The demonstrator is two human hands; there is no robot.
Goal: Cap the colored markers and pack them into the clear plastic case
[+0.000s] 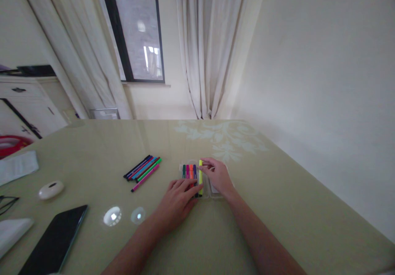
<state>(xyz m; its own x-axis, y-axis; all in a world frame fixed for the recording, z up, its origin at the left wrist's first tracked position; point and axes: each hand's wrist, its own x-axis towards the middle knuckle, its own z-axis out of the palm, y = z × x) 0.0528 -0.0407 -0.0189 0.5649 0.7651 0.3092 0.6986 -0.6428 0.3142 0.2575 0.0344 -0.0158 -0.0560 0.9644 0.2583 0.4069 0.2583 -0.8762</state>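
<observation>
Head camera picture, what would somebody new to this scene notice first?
Probably the bright yellow marker, upright in the view just right of center, with the right hand's fingers at its top end and the left hand beside it over a row of colored markers. Next might come the loose markers bunched on the table to the left, then the dark flat device at lower left.

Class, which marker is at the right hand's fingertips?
The yellow marker: the only yellow one, and farthest right of all markers in view. The right hand touches its far end.
</observation>
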